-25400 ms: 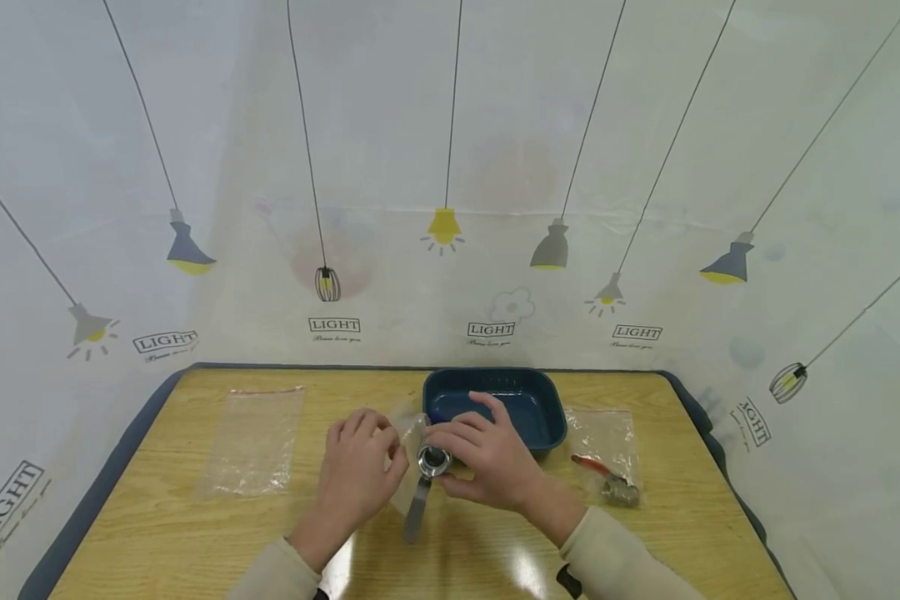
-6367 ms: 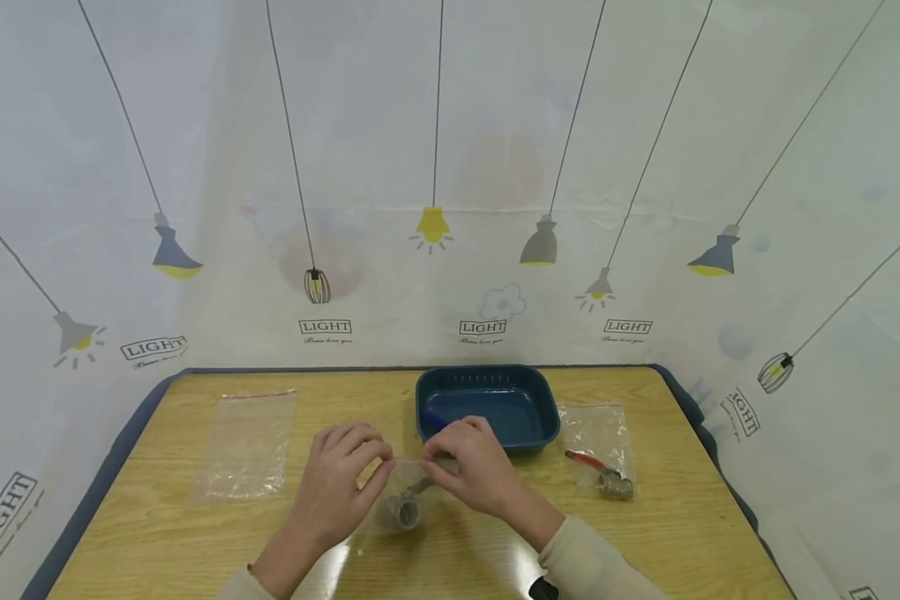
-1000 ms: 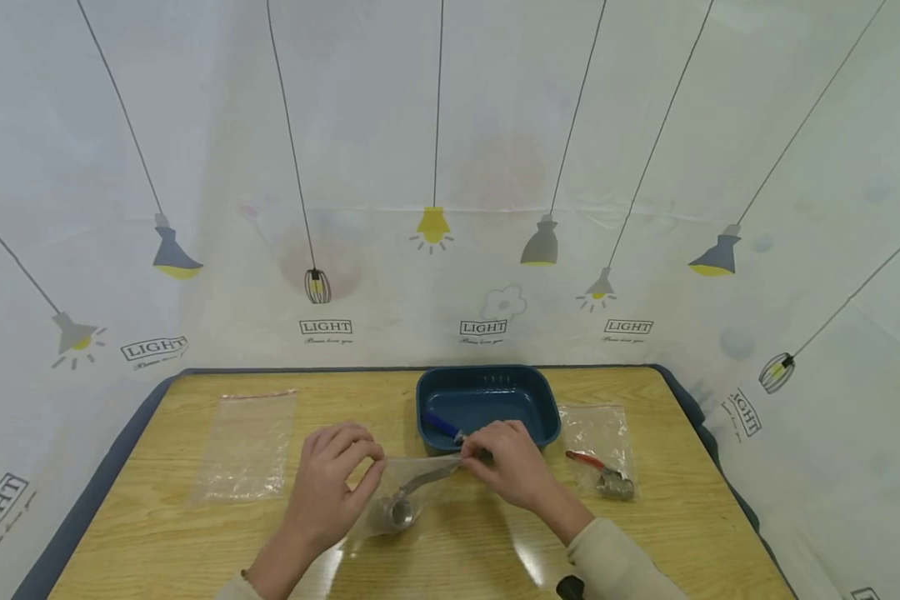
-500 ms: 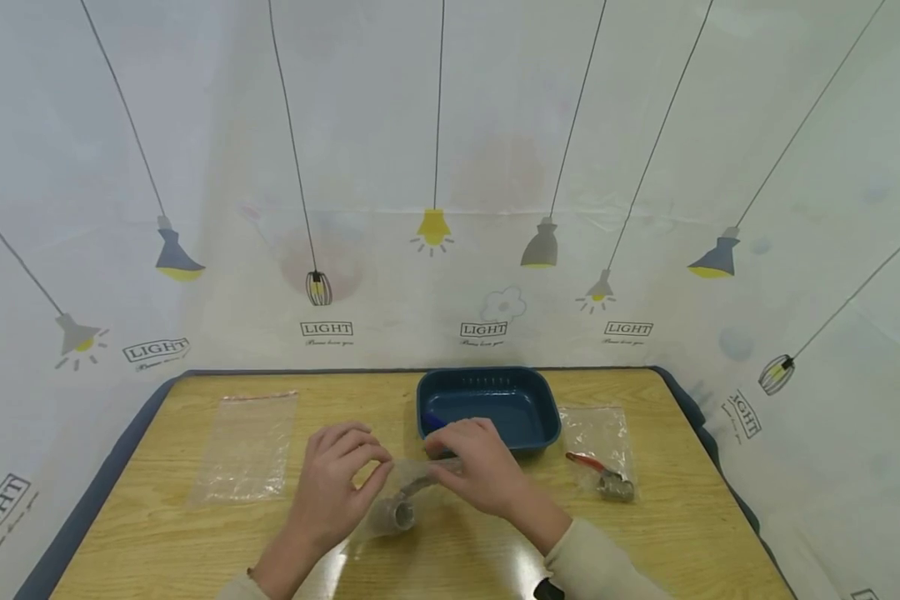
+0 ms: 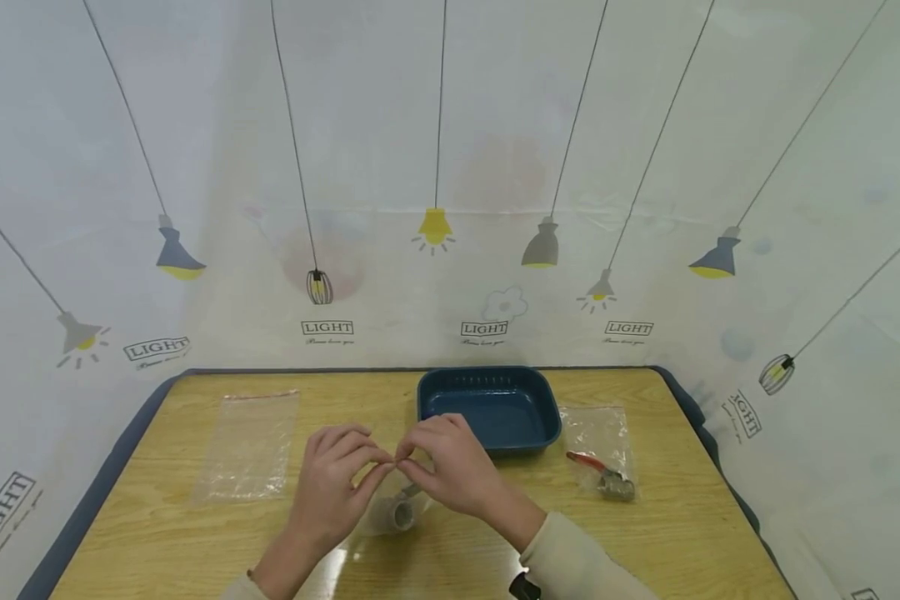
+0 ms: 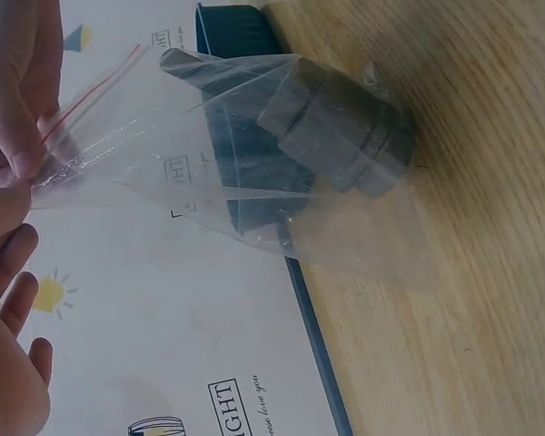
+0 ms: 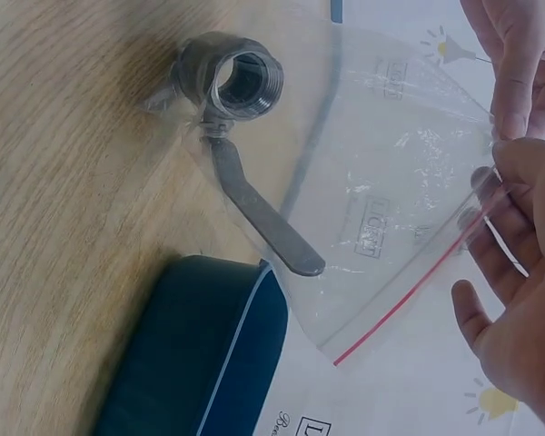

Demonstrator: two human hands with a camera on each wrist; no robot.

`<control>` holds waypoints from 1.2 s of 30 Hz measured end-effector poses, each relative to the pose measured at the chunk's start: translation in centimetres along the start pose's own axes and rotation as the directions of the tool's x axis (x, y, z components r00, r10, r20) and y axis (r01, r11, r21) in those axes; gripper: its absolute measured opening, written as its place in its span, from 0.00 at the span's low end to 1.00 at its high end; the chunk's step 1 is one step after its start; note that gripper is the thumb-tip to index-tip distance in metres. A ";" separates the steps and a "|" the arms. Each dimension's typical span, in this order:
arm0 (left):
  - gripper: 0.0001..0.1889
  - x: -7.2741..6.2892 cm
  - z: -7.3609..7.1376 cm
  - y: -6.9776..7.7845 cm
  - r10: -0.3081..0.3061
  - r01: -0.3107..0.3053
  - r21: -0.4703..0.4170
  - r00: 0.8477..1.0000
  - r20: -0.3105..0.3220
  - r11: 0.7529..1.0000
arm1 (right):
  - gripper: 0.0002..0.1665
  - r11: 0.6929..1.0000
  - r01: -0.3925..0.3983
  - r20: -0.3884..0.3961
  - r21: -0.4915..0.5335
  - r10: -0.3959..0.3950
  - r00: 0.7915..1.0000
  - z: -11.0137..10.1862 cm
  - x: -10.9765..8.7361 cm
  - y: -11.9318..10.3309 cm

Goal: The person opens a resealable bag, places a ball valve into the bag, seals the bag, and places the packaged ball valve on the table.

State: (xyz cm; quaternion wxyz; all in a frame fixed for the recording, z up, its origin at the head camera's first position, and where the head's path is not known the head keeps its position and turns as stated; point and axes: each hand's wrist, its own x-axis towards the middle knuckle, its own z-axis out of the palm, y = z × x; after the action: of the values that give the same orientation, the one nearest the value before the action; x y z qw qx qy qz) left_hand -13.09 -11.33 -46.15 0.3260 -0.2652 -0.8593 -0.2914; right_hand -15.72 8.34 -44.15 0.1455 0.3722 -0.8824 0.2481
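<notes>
A see-through zip bag (image 7: 409, 182) with a red strip along its mouth hangs between both hands. Inside it sits a metal ball valve (image 7: 200, 77) with a long grey lever and a threaded opening, low over the table. My left hand (image 5: 332, 483) pinches one corner of the bag's mouth between thumb and forefinger. Right beside those fingertips, my right hand (image 5: 453, 468) pinches the zip edge, its thumb and finger meeting the left ones. In the right wrist view the remainder of the red strip slopes down away from the fingers.
Behind the right hand stands a dark blue tub (image 5: 551, 417). To its right lies a second zip bag (image 5: 596, 429) holding a red-handled valve (image 5: 615, 485). Another see-through zip bag (image 5: 247, 450) lies flat at the left. A printed cloth wall (image 5: 390, 292) rises behind the table.
Earlier the right hand held the valve; later it shows inside the bag. Over the last second the right hand moves left along the mouth to the left fingertips, covering the tub's blue-handled item.
</notes>
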 end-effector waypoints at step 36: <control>0.06 -0.2 0.1 0.2 -0.021 0.021 0.027 1.000 -0.018 0.999 | 0.03 0.998 -0.065 0.050 -0.018 0.065 0.997 0.4 -2.4 3.1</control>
State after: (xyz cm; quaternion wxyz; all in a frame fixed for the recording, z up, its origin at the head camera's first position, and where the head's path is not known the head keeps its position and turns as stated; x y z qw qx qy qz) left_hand -12.86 -11.18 -46.28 0.3341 -0.2493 -0.8630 -0.2854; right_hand -16.41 11.40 -46.53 0.1180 0.3483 -0.8994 0.2363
